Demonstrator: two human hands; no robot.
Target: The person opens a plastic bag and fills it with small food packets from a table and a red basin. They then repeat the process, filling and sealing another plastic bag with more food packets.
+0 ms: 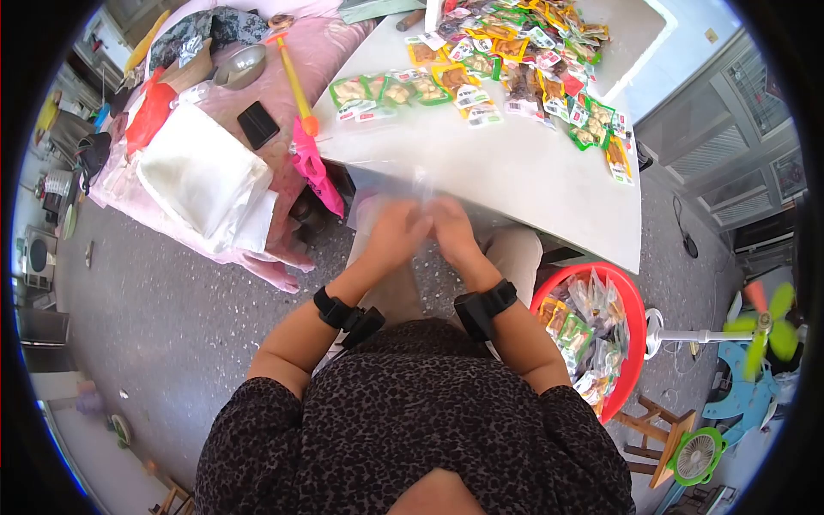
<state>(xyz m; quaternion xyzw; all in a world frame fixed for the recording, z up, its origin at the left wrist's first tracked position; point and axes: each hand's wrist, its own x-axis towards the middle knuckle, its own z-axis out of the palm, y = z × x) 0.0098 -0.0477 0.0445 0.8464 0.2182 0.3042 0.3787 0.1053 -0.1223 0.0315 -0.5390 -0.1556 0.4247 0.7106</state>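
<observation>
My left hand [402,230] and my right hand [451,227] meet above my lap, at the near edge of the white table [515,184]. Their fingers are pinched on a clear plastic bag [419,182], which spreads out thin and blurred in front of them. Just beyond, on the tabletop, lies a row of green-edged snack packets [399,88] with orange-yellow packets [463,83] at its right end. A large heap of mixed snack packets [549,47] fills the back of the table. The fingertips are smeared, so fine detail is lost.
Right of my legs stands a red tub [638,330] holding bagged packets. A pink-covered surface [296,86] at left bears a stack of white bags [202,176], a black phone [257,124] and a metal bowl [240,66]. A fan with green blades [779,339] stands at right.
</observation>
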